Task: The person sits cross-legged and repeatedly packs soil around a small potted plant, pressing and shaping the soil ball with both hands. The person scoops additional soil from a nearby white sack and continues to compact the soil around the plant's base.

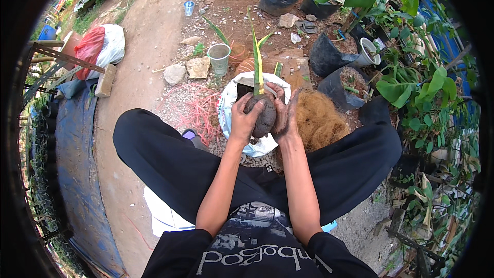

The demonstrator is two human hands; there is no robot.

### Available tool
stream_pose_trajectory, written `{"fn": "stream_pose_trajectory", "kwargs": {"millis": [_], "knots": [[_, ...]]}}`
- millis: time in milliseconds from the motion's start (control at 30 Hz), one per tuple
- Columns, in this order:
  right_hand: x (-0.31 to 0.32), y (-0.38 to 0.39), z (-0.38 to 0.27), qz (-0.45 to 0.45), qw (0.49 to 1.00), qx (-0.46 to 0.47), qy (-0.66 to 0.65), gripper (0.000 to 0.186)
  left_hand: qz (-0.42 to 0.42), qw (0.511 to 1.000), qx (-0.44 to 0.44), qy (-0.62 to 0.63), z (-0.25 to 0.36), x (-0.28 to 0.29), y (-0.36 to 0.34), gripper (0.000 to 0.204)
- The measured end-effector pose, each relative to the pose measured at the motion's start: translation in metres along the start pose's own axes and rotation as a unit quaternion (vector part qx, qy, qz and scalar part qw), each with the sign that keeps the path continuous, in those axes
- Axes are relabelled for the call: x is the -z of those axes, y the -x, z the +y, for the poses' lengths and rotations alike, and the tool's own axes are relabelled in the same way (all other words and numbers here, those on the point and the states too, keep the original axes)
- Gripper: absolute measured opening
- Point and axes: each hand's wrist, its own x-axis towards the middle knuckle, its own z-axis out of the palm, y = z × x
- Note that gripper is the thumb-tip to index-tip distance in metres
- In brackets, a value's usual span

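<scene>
A dark, moist soil ball (265, 117) with an upright yellow-edged snake plant leaf (257, 62) rising from its top is between my hands. My left hand (244, 118) wraps round its left side, the fingers over the upper edge. Cupped against its right side is my right hand (284, 114), smeared with soil, its fingers partly spread. Below them stands an open white sack (226, 105) with dark soil inside, mostly hidden by my hands. Brown coconut fibre (321, 122) lies in a heap right of the sack.
Pink plastic string (200, 110) lies left of the sack. A clear plastic cup (219, 59) and stones (198, 67) are beyond it. Black grow bags (339, 87) and leafy plants line the right. A blue tarp (77, 144) and red and white bags (110, 46) are at left.
</scene>
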Motion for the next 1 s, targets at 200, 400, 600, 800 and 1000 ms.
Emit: {"fn": "stream_pose_trajectory", "kwargs": {"millis": [200,400,600,800,1000], "knots": [[0.002,-0.006,0.01,0.083,0.977,0.093,0.172,0.073,-0.065,0.973,-0.101,-0.197,-0.004,0.002,0.004,0.051],[0.009,-0.002,0.002,0.06,0.994,-0.067,0.061,0.074,-0.08,0.937,-0.233,-0.249,0.001,0.0,-0.002,0.033],[0.005,-0.002,-0.004,0.089,0.986,-0.018,0.14,0.07,-0.075,0.951,-0.206,-0.218,-0.007,0.0,0.001,0.036],[-0.001,0.005,-0.002,0.021,0.997,0.076,0.021,0.073,0.077,0.996,0.021,0.038,-0.008,-0.004,0.001,0.034],[-0.01,0.001,0.002,0.056,0.958,0.239,0.148,0.07,0.013,0.986,0.083,0.147,0.009,-0.003,-0.001,0.046]]}}
